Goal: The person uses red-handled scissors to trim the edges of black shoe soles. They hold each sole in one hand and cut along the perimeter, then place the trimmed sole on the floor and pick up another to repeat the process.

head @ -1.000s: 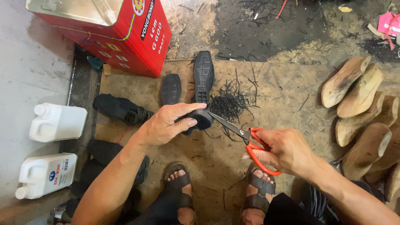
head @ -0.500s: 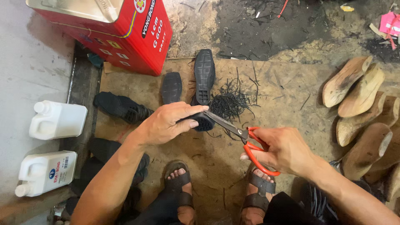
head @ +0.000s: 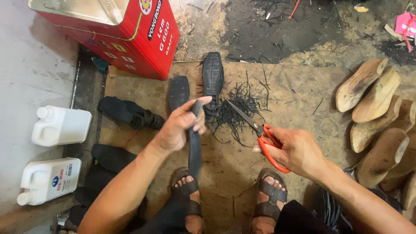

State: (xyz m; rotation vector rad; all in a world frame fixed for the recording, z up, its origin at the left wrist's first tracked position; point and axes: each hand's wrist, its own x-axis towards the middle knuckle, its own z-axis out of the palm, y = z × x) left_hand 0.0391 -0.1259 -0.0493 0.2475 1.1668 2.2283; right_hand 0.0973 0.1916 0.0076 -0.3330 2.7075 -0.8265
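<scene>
— Near the board's [head: 303,82] far edge? Two soles [head: 213,78], side by side; trimmings [head: 240,108] heaped just right of them.
— Off its right edge? Shoe lasts [head: 368,86], stacked.
— Off the left edge? Two jugs [head: 60,126] on the floor, tin [head: 117,34] beyond the far-left corner.

A black rubber shoe sole [head: 195,138] is held on edge, long and thin, its toe end up and heel end down. Red-handled scissors [head: 260,136] lie just beside it, blades shut, pointing up-left.
</scene>
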